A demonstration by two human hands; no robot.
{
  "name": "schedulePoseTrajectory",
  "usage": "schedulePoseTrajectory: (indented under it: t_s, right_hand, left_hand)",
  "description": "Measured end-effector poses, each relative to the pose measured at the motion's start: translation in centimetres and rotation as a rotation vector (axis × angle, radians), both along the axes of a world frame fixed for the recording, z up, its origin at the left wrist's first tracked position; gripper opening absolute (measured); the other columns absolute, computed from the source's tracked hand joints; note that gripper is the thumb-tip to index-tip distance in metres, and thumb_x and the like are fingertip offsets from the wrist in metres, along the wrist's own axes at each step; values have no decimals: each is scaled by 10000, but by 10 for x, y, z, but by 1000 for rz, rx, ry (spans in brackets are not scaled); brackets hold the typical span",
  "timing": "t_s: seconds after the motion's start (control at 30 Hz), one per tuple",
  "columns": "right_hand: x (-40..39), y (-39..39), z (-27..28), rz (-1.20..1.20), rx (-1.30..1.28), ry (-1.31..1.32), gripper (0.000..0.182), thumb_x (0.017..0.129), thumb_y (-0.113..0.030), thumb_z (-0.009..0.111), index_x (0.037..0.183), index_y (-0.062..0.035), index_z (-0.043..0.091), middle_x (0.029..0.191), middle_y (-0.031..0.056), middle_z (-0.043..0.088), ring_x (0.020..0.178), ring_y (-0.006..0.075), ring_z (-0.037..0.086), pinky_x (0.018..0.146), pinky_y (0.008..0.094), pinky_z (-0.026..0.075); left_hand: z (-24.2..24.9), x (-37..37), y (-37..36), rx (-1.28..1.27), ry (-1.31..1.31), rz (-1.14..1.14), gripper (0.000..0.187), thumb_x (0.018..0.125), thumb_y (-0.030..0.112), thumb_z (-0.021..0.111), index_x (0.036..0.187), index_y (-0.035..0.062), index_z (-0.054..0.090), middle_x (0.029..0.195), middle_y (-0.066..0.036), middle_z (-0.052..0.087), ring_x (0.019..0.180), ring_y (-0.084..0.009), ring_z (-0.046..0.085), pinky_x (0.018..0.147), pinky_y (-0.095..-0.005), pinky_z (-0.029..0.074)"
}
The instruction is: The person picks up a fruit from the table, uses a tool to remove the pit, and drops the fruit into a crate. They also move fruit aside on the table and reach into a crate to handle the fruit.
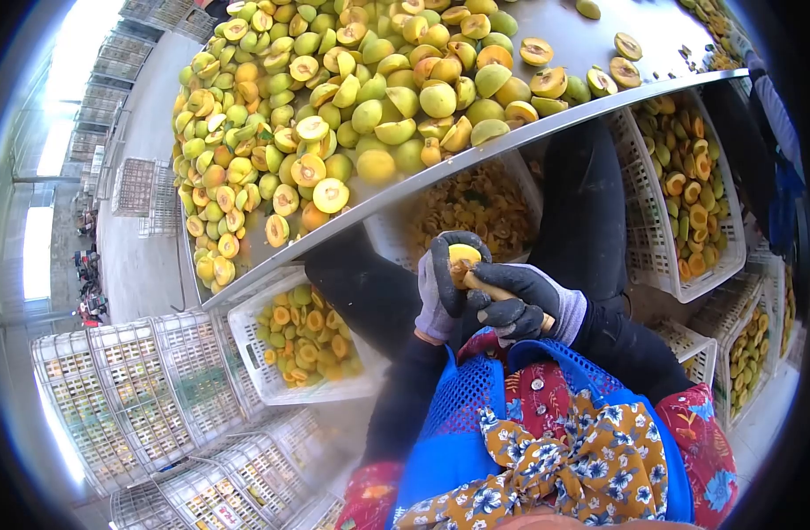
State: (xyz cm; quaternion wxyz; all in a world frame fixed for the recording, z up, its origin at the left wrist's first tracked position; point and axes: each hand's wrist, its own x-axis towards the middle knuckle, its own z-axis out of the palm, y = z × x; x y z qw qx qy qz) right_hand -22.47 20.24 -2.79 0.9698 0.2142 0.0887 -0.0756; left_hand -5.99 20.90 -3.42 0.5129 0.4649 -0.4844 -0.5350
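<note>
My left hand [437, 287], in a black-palmed grey glove, is closed round a yellow stone-fruit half [462, 258] that looks like apricot or peach. My right hand [533, 299], gloved alike, grips a pale wooden-handled tool [495, 284]. The tool's end meets the fruit's cut face; its working tip is hidden. Both hands are close together above my lap. Beyond them, a metal table [546, 124] carries a heap of green-yellow fruit halves [369, 115], several with brown pits showing. Between my knees, below the table edge, a crate holds yellowish scraps [475, 208].
A white crate of fruit halves [303, 340] stands at my left, another crate of halves [687, 194] at my right. Stacked crates [131, 380] fill the lower left. More filled crates [749, 353] stand at the far right, where another person's sleeve [776, 115] shows.
</note>
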Motion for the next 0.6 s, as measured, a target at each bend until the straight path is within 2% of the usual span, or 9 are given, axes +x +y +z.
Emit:
schedulePoseTrajectory:
  t_s: [0.1, 0.2, 0.23, 0.3, 0.4, 0.47, 0.53, 0.57, 0.6]
  right_hand:
    - [-4, -3, -8, 58, 87, -145, 375, 1011, -394, 512, 951, -25, 539, 559, 6, 427, 351, 55, 361, 294, 165, 293]
    - [-10, -6, 8, 64, -88, 40, 383, 1009, -404, 511, 931, -29, 522, 558, 8, 422, 350, 61, 359, 294, 166, 295]
    - [-7, -5, 5, 63, 24, -103, 381, 1009, -399, 510, 933, -25, 514, 559, 7, 422, 347, 60, 361, 292, 164, 296]
    - [-5, -2, 0, 64, 53, -106, 378, 1012, -396, 504, 940, -25, 513, 559, 3, 422, 346, 60, 363, 293, 164, 297]
    - [-4, -1, 2, 38, 114, -122, 376, 1013, -400, 501, 952, -29, 521, 556, -1, 426, 345, 64, 368, 296, 169, 301]
    - [-3, -2, 6, 6, 65, -74, 378, 1009, -408, 513, 962, -33, 527, 556, 0, 428, 350, 66, 371, 302, 167, 304]
    - [-2, 3, 11, -65, -147, 97, 383, 1004, -417, 525, 973, -36, 542, 565, 6, 451, 370, 68, 397, 321, 172, 316]
    - [-1, 5, 14, -99, -255, 182, 386, 1002, -422, 531, 978, -37, 549, 570, 9, 462, 381, 69, 410, 331, 174, 322]
    - [0, 3, 23, -123, -400, 251, 389, 1001, -427, 533, 975, -39, 559, 576, 12, 474, 393, 71, 425, 342, 177, 328]
  left_hand:
    - [-4, 6, -4, -123, -303, -63, 481, 1035, 427, 409, 990, -13, 600, 858, -103, 658, 767, -176, 636, 731, -301, 518]
    - [2, 8, -3, -139, -2, -60, 458, 1030, 412, 436, 995, -15, 597, 859, -102, 656, 770, -176, 637, 737, -304, 518]
    - [-1, 9, -3, -156, -77, -50, 455, 1028, 412, 441, 995, -14, 597, 858, -101, 655, 771, -173, 638, 738, -304, 517]
    - [-8, 13, -6, -195, -227, -35, 449, 1024, 411, 452, 996, -13, 596, 855, -101, 655, 773, -167, 638, 740, -304, 516]
    - [-3, 1, -1, 61, 178, -40, 460, 1019, 427, 452, 1002, -10, 597, 850, -101, 656, 775, -160, 639, 739, -299, 516]
    - [-16, -3, -1, -3, 33, -1, 505, 1009, 477, 440, 1021, -5, 588, 844, -102, 658, 764, -169, 639, 721, -294, 517]
    - [-24, -9, -3, 24, 22, 71, 510, 999, 487, 453, 1034, -5, 581, 847, -101, 659, 752, -175, 639, 705, -291, 519]
    - [-25, -15, -5, 204, 350, 172, 529, 998, 508, 445, 1054, -1, 574, 842, -105, 659, 744, -182, 640, 685, -293, 519]
    - [-42, -9, -4, 151, 187, 250, 524, 1009, 502, 424, 1051, 3, 578, 838, -106, 660, 726, -183, 639, 674, -292, 519]
